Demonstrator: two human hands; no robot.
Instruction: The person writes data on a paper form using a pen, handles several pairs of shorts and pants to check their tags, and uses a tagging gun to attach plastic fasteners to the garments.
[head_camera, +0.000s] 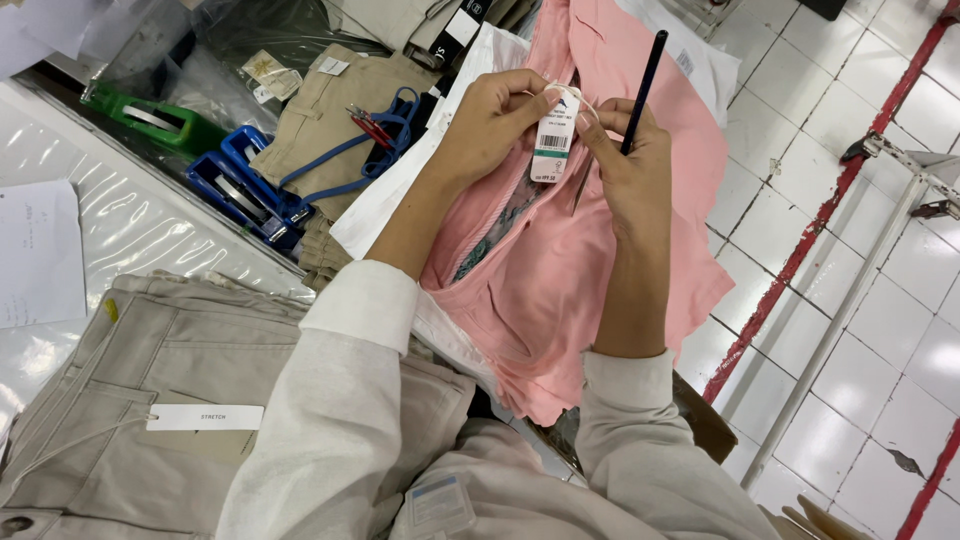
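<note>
Hands, left hand (490, 120) and right hand (625, 160), pinching tag (553, 145) (string barely visible) over pink garment (590, 260)

The garment (590, 270) under the hands is a plain salmon pink, with a teal-and-white patterned lining (490, 245) showing at its opening. The hang tag (553, 145) is white with a small blue mark and black bars; the pen (643, 85) is dark navy — nearly black. Folded trousers (150, 450) are beige (their own tag (205, 417) white). Two tape dispensers sit by — one blue (240, 190), one green (140, 115). Floor tiles (860, 300) are white, crossed by a red pipe (830, 220).
</note>
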